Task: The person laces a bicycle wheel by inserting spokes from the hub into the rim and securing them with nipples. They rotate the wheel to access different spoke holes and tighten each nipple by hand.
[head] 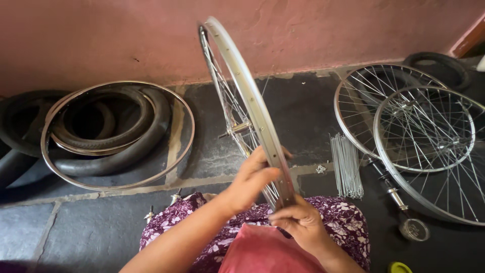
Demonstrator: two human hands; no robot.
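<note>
A silver bicycle wheel rim (pixel 241 83) with spokes and a hub (pixel 238 128) stands upright on edge over my lap. My left hand (pixel 251 178) grips the rim's near part from the left, fingers wrapped over it. Just below, my right hand (pixel 298 218) pinches the rim's lower edge and the spokes there. Under the wheel lies my lap, covered in purple flowered cloth (pixel 348 217) and a pink cloth (pixel 262 250).
Bare rims (pixel 117 186) and black tyres (pixel 156 121) lie on the stone floor at the left. Two spoked wheels (pixel 429 131) lie at the right, beside a bundle of loose spokes (pixel 346 167), a small tin (pixel 414 230) and an axle (pixel 391 192). A pink wall stands behind.
</note>
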